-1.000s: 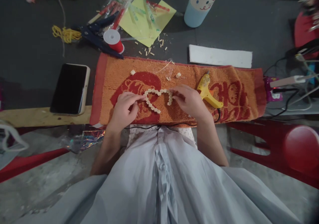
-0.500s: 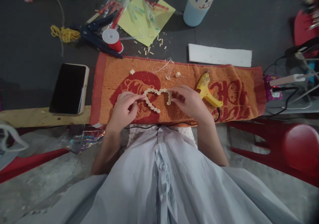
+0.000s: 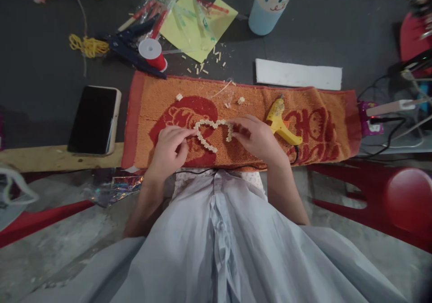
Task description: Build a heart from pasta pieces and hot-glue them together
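Note:
On the orange towel [image 3: 158,91] lies a heart-shaped outline [image 3: 204,142] built from small pale pieces, with a gap at its lower right. My left hand [image 3: 170,150] rests at its left side, fingers stretched out and fingertips touching the edge, the thumb apart below. At the right lobe, my right hand [image 3: 253,134] has its index finger and thumb closed around the short descending side. A yellow glue gun [image 3: 283,125] lies just right of that hand. Small pale clusters [image 3: 179,97] sit on the towel above the heart.
A phone [image 3: 94,121] lies to the left. Behind the towel are dark-handled pliers [image 3: 130,53], a red thread spool [image 3: 155,61], yellow paper [image 3: 221,20] with cut bits nearby, a white strip [image 3: 299,74] and a blue-and-white bottle [image 3: 266,13]. Cables [image 3: 388,136] run at the right.
My left hand has shifted very slightly down, its fingertips still at the heart's left edge. The right hand and the heart look unmoved.

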A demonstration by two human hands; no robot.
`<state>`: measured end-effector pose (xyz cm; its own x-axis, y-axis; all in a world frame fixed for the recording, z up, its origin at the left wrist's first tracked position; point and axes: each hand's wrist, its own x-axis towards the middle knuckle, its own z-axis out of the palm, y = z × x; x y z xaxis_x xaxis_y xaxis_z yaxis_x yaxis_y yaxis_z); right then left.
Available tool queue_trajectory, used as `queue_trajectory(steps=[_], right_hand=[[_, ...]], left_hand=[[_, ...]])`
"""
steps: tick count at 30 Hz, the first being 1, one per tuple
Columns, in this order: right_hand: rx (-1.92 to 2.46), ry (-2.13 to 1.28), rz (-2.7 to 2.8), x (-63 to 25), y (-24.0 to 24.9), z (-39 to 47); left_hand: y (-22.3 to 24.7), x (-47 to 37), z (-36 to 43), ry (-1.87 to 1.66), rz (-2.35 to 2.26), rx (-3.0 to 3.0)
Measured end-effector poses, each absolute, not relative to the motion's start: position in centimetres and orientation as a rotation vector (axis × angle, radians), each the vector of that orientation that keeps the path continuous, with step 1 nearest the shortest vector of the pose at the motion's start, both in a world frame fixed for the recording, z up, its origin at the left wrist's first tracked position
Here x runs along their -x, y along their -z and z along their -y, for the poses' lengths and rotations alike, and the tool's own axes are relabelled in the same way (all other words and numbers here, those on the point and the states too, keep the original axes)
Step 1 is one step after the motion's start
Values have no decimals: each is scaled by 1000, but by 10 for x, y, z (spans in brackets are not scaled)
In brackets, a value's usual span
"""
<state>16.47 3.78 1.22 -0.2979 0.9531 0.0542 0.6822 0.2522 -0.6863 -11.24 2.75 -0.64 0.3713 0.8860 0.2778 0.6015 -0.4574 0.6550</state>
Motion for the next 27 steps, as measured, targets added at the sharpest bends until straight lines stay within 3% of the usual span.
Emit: queue_trajectory(steps=[27], right_hand=[[1455,-763,2061,-163,-12,-30]], left_hand=[[6,110,-22,-845,-1226,-2202]])
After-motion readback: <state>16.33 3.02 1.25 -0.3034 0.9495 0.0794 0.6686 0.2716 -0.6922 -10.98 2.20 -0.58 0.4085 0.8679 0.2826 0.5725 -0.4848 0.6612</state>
